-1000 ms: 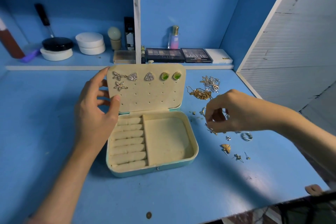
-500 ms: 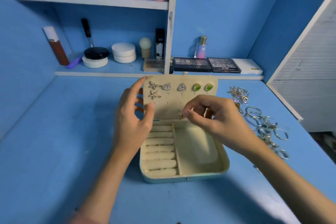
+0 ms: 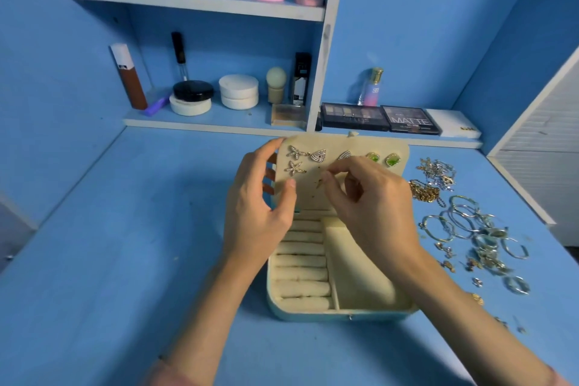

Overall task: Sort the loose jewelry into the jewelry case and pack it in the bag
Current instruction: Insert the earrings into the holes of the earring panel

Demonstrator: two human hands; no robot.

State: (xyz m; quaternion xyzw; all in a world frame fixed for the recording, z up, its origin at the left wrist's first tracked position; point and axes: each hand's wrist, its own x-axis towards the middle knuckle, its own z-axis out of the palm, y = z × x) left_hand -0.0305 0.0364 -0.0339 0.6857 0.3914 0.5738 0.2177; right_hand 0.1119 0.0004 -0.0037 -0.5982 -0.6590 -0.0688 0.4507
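An open cream jewelry case (image 3: 369,312) sits on the blue table, its lid (image 3: 313,147) standing upright with starfish, triangle and green earrings pinned on it. My left hand (image 3: 260,207) grips the lid's left edge, thumb on the front, fingers behind. My right hand (image 3: 366,197) pinches a small gold earring (image 3: 320,182) against the lid's holes. Loose jewelry (image 3: 470,229) lies to the right of the case: silver hoops, rings, a gold chain (image 3: 424,193) and a silver chain (image 3: 437,171). No bag is in view.
Shelves at the back carry cosmetics: eyeshadow palettes (image 3: 380,117), a perfume bottle (image 3: 372,88), white jars (image 3: 238,91) and a foundation bottle (image 3: 128,77). A white louvred panel (image 3: 542,150) borders the table on the right.
My right hand came from the loose pile on the right with a small earring and now holds it at the lid. The view has shifted up and left.
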